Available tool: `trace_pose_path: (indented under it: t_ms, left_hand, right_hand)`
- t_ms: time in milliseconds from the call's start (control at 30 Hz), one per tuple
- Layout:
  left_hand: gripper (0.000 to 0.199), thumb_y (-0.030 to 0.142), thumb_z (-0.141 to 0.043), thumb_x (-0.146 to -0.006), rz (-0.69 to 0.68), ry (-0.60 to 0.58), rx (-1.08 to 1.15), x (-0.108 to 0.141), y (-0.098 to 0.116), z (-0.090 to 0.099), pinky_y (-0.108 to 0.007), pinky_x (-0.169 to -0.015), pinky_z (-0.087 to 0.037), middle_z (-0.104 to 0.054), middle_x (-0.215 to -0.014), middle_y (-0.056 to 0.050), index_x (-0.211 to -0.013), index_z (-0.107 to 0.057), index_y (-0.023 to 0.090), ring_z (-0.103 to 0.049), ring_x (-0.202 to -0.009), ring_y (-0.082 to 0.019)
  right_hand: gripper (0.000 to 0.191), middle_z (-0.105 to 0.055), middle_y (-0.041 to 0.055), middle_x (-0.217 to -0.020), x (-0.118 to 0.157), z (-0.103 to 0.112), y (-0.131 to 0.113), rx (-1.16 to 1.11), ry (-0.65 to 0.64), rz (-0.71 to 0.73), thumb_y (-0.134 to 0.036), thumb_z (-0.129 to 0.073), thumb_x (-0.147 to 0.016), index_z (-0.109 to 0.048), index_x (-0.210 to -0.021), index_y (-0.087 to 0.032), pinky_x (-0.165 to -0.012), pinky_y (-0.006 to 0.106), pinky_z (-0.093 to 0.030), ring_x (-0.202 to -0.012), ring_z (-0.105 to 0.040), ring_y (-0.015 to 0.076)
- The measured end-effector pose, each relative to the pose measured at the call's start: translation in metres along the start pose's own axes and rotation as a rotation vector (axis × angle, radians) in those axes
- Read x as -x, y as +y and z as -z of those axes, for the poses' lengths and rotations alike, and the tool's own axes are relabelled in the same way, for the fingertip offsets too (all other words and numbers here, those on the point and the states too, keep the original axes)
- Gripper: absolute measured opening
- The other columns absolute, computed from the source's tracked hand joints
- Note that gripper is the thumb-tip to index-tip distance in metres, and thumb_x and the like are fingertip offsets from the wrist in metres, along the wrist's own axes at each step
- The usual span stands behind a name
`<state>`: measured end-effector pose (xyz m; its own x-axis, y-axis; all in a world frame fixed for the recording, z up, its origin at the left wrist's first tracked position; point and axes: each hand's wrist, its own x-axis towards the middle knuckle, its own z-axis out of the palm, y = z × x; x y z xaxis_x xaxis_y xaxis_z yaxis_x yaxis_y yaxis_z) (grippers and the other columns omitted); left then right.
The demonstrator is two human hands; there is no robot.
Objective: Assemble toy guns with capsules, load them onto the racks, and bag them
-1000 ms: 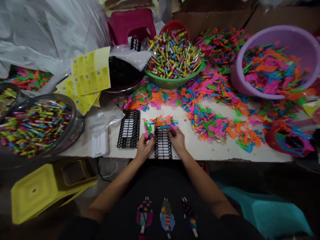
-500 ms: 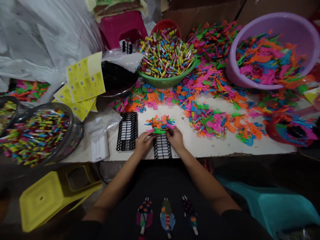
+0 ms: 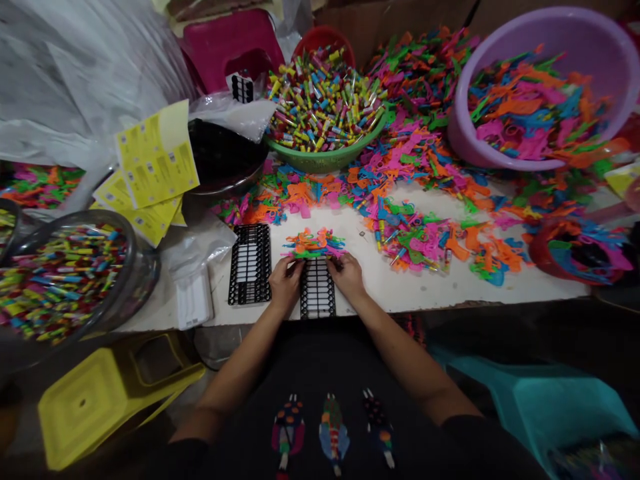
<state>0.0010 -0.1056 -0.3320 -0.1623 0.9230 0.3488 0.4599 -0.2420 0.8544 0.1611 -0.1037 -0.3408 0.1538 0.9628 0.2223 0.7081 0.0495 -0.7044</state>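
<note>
A black plastic grid strip (image 3: 318, 297) with white gaps lies at the table's front edge, between my two hands. Small colourful plastic toy guns (image 3: 314, 240) are bunched at its far end. My left hand (image 3: 286, 285) is closed at the strip's left side, thumb and fingers pinched at its edge. On the opposite side, my right hand (image 3: 349, 277) pinches the right edge, just below the toy guns. Fingertips of both hands are partly hidden. A second stack of black grid strips (image 3: 249, 265) lies left of my left hand.
A green basin (image 3: 320, 159) of small capped tubes stands behind. Loose toy guns (image 3: 425, 240) spread to the right, below a purple basin (image 3: 463, 127). At left are yellow label sheets (image 3: 157, 170), a grey basin (image 3: 133, 250) of tubes and a white box (image 3: 194, 300).
The green toy gun that was between my hands now lies against the bunch at the strip's far end. My hands have drawn to the strip's sides. The view has shifted slightly.
</note>
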Motion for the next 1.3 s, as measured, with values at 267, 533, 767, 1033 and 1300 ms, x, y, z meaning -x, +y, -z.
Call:
trace_pose_path:
  t_ms: [267,533,767,1033,1300]
  left_hand:
    - [0.020,0.033,-0.057,-0.074,0.077,0.007,0.067,-0.003,0.001,-0.005,-0.026,-0.070,-0.052,-0.061,-0.081,-0.003,-0.084,-0.059,0.016,-0.059,-0.077,-0.012]
    - [0.020,0.032,-0.058,-0.073,0.076,-0.061,0.028,-0.004,0.000,0.001,-0.026,-0.071,-0.052,-0.063,-0.081,-0.003,-0.084,-0.061,0.016,-0.062,-0.074,-0.013]
    - [0.017,0.030,-0.058,-0.074,-0.036,-0.079,-0.116,-0.010,-0.003,0.000,-0.027,-0.070,-0.051,-0.065,-0.079,-0.004,-0.082,-0.062,0.015,-0.062,-0.073,-0.013]
    - [0.025,0.032,-0.058,-0.074,0.049,-0.085,-0.145,-0.004,0.006,0.011,-0.029,-0.071,-0.051,-0.066,-0.087,-0.006,-0.092,-0.062,0.016,-0.063,-0.075,-0.015]
    - [0.012,0.023,-0.056,-0.076,-0.254,-0.341,-0.004,0.012,0.063,0.011,-0.028,-0.074,-0.050,-0.068,-0.080,-0.005,-0.083,-0.065,0.018,-0.062,-0.078,-0.015]
  right_hand:
    - [0.015,-0.058,0.0029,-0.072,0.000,-0.003,0.002,0.017,-0.007,-0.001,-0.031,-0.051,-0.074,-0.057,-0.067,-0.020,-0.072,0.031,-0.042,-0.073,-0.053,0.0169]
    - [0.014,-0.058,0.0031,-0.072,0.000,-0.002,0.001,0.022,0.001,0.011,-0.031,-0.050,-0.075,-0.057,-0.068,-0.020,-0.071,0.031,-0.042,-0.074,-0.053,0.0170]
    - [0.015,-0.058,0.0033,-0.073,0.000,-0.007,0.003,0.037,0.005,0.003,-0.032,-0.051,-0.075,-0.057,-0.066,-0.021,-0.073,0.031,-0.042,-0.075,-0.054,0.0174]
    - [0.019,-0.060,0.0049,-0.082,-0.009,0.033,0.003,0.014,-0.021,0.013,-0.027,-0.045,-0.079,-0.061,-0.082,-0.019,-0.069,0.028,-0.043,-0.071,-0.055,0.0150]
    - [0.037,-0.056,0.0207,-0.100,-0.068,0.082,0.030,0.588,0.024,-0.344,-0.030,-0.053,-0.073,-0.059,-0.101,-0.005,-0.078,0.040,-0.037,-0.096,-0.050,0.0300]
